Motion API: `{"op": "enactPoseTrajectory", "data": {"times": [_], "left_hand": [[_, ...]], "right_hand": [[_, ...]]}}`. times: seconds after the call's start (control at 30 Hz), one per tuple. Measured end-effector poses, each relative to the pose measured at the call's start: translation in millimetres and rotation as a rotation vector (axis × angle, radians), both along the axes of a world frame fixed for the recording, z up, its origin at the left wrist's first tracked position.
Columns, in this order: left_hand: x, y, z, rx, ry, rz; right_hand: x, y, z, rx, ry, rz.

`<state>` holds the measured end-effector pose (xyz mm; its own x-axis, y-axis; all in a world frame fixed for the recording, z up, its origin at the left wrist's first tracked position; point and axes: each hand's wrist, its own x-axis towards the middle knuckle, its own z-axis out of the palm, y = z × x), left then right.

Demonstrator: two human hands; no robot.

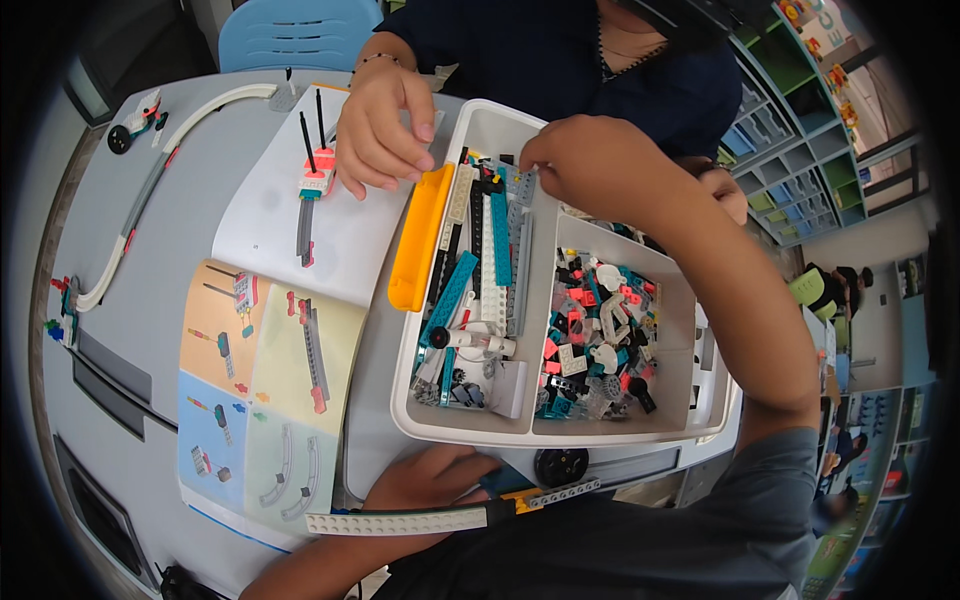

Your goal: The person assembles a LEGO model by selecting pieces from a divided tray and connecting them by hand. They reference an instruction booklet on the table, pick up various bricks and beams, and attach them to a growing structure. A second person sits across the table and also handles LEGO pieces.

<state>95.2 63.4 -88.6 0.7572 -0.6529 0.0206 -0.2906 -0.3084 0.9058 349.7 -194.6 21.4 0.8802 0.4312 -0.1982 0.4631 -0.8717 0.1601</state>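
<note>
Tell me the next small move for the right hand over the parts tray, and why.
Probably lift the grey beam straight up out of the tray. The right hand already pinches its far end with its fingers, and the left hand steadies a long white-and-grey assembly near the open instruction booklet.

Right arm outstretched, right hand [585,155] in a fingertip grip, left hand [430,480] curled low

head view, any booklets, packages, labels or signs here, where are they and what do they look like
Booklet: open on the table left of the tray, white upper page, lower pages with pastel orange, blue and green picture panels.
Tray: white, compartmented, centre, holding small bricks.
Signs: colourful pieces above the shelves, far right.
</note>
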Motion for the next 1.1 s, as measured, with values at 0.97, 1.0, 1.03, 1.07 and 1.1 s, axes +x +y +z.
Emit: {"op": "enactPoseTrajectory", "data": {"times": [0.97, 1.0, 1.03, 1.07, 1.1], "left_hand": [[-1.7, -3.0, -0.3, 0.005, 0.018, -0.013], [-0.8, -4.2, 0.3, 0.008, 0.039, -0.023], [-0.9, -5.2, 1.2, 0.02, 0.041, -0.006], [-1.8, -6.8, 2.1, 0.032, 0.041, 0.005], [-2.8, -9.2, 4.3, 0.042, 0.04, 0.012]], "right_hand": [[-97.8, -35.4, 36.6, 0.585, -0.112, 0.054], [-122.3, -41.8, 47.0, 0.623, -0.063, -0.025], [-144.9, -47.2, 57.2, 0.664, -0.016, -0.1], [-163.1, -62.2, 61.1, 0.76, 0.078, -0.172], [-181.8, -78.2, 63.2, 0.854, 0.169, -0.245]]}}
